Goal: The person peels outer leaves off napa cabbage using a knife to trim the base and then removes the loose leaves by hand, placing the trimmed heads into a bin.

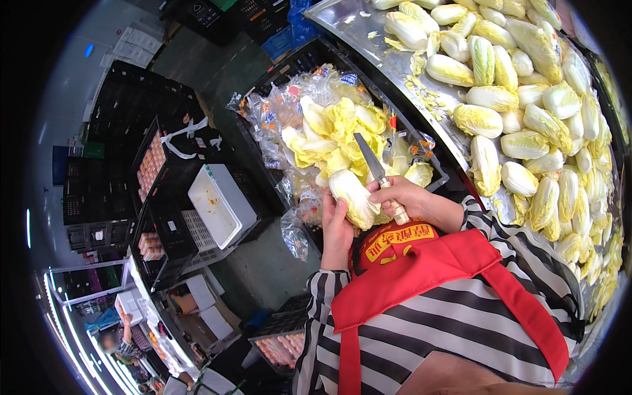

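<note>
My left hand (336,221) holds a trimmed napa cabbage (349,193) from the side, its white base pointing away from me. In my right hand (407,193) is a knife (370,157) with a wooden handle, its blade pointing up and away from the cabbage. The fingertips of that hand also touch the cabbage's side. Beyond both hands, loose yellow and white cabbage leaves (340,129) lie heaped on crumpled clear plastic bags (281,106). A black crate (279,74) holds the heap.
At right, a metal table (345,19) bears many napa cabbages (478,121) and leaf scraps. To the left stand a white foam box (224,210), stacked black crates (143,94) and trays of eggs (150,165). Another person (126,340) is far off at lower left.
</note>
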Available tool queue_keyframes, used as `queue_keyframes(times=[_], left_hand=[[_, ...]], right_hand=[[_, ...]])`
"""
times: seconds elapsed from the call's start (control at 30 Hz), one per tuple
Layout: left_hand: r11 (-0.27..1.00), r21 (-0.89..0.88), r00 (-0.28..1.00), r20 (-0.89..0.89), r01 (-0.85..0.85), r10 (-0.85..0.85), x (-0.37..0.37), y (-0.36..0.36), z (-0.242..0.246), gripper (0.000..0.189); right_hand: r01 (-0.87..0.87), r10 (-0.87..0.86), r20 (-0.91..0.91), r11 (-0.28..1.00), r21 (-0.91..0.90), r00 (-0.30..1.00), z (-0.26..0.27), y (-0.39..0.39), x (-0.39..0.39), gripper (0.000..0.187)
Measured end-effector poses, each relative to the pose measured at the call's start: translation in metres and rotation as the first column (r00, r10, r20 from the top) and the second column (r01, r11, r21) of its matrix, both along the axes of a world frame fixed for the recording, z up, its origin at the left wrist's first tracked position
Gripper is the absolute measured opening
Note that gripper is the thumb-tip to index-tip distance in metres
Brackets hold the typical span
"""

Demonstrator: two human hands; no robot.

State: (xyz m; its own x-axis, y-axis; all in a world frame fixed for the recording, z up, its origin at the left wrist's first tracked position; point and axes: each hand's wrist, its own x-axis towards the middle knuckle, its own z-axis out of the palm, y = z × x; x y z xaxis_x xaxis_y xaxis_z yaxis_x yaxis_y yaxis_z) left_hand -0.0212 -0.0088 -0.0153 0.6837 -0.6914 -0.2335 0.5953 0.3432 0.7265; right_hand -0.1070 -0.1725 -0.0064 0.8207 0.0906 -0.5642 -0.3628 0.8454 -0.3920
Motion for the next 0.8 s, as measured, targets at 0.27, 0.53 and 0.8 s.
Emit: queue_keyframes(times=[0.27,0.53,0.8], left_hand=[[0.995,0.103,0.971,0.239,-0.009,-0.016,0.006,-0.003,0.010,0.059],[0.998,0.064,0.984,0.173,0.025,-0.036,0.002,-0.006,0.009,0.060],[0.976,0.189,0.912,0.374,0.104,-0.170,0.000,-0.004,0.018,0.065]], right_hand=[[-0.118,0.108,0.109,0.989,0.087,0.988,0.004,-0.013,-0.006,0.022],[0.078,-0.071,0.095,0.994,-0.071,0.993,-0.007,0.008,-0.004,0.018],[-0.042,0.052,0.242,0.998,-0.046,0.969,-0.008,-0.008,-0.015,0.017]])
